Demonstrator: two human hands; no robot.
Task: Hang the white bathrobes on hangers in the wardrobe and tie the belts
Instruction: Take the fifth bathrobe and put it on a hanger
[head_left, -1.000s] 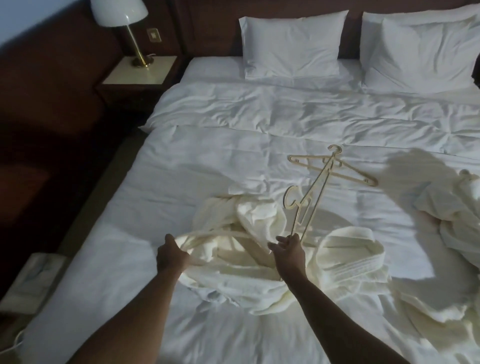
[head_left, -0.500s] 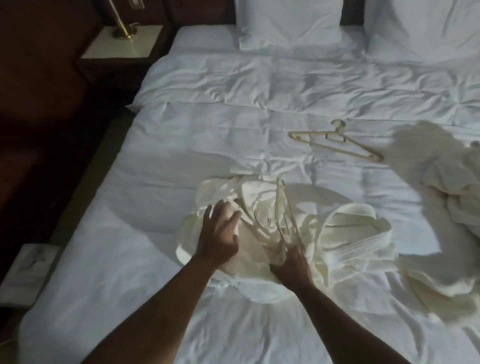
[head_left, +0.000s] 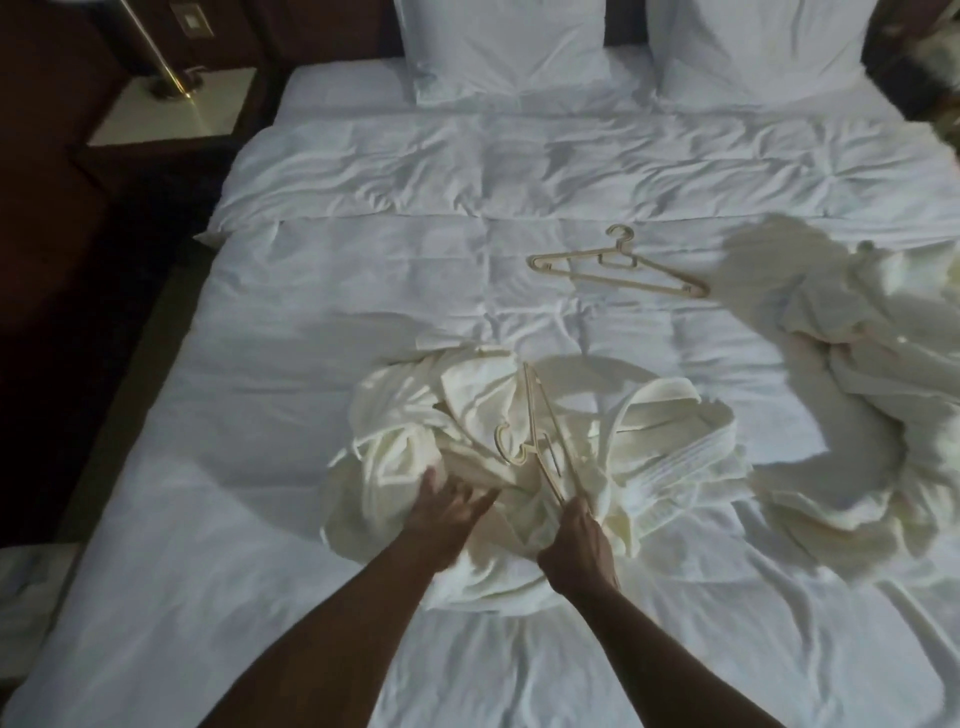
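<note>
Crumpled bathrobe (head_left: 467, 457) in the middle of the bed (head_left: 208, 467). Right hand (head_left: 576, 551) pinching a hanger (head_left: 535, 431) on top of the bathrobe. Left hand (head_left: 447, 512) flat on the bathrobe, fingers straight. Second hanger (head_left: 618, 267) farther up, past the bathrobe.

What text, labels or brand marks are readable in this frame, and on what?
None readable.
Bathrobes: no visible label or tag.
Hangers: no legible marking.
Wall plate by the lamp: plain, no lettering seen.
Pale object at the floor's left edge: too dark and blurred to tell.
</note>
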